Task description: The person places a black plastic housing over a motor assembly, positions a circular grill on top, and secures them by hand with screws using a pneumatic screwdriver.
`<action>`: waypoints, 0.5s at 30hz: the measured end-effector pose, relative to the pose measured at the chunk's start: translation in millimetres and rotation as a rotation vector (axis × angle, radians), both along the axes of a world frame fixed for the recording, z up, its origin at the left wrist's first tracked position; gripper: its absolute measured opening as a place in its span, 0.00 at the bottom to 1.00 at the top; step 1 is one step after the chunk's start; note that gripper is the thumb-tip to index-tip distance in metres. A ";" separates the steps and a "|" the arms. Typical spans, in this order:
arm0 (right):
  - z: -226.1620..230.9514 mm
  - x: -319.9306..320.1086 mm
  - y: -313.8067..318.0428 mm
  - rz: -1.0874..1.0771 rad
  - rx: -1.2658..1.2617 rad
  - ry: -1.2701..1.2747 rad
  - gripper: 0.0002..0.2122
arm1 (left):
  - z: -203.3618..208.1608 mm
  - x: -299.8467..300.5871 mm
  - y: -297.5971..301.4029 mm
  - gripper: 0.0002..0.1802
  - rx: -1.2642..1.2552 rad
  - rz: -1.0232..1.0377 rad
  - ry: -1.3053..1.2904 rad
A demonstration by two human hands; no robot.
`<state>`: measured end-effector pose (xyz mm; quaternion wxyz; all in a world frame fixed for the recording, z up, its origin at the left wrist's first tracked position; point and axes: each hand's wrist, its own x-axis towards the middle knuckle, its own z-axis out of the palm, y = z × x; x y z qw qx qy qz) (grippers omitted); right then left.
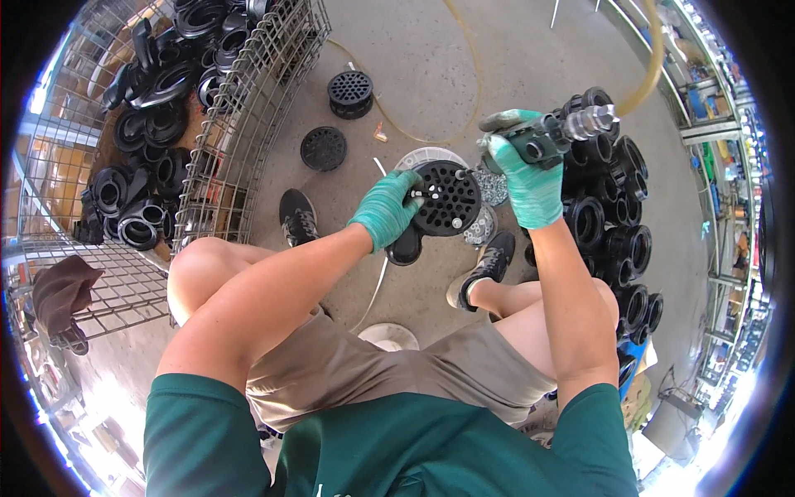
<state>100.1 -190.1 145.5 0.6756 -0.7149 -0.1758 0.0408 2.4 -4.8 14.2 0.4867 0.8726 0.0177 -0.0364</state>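
Note:
My right hand [530, 178], in a teal glove, is wrapped round an air-powered driver [546, 141] held above the floor between my feet and the pile on the right. A pale hose leads from the driver's silver fitting. Below its nose lies a black round drain grate [447, 199] full of holes, on top of a black pipe fitting [404, 247]. My left hand [389, 209], also gloved in teal, is closed at the grate's left edge, its fingers pinching a small bolt [424, 194]. Another bolt head [456, 223] shows near the grate's lower edge.
Two small containers of metal hardware [480, 225] stand right of the grate. Two more black grates [324, 149] lie ahead on the floor. A wire cage [240, 124] with black fittings is at left; black fittings [590, 219] are heaped at right. Shelving [712, 132] runs along the far right.

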 end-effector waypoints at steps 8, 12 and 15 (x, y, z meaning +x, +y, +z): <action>8.9 -47.5 -20.0 0.023 0.084 0.175 0.13 | 1.6 1.0 2.2 0.17 -0.032 -0.003 -0.001; -2.8 -52.5 -24.1 0.043 0.062 0.189 0.13 | 4.9 2.2 1.3 0.16 -0.041 -0.005 0.028; -2.6 -57.2 -22.1 0.072 0.059 0.190 0.13 | 4.7 2.0 1.7 0.16 -0.041 -0.003 0.043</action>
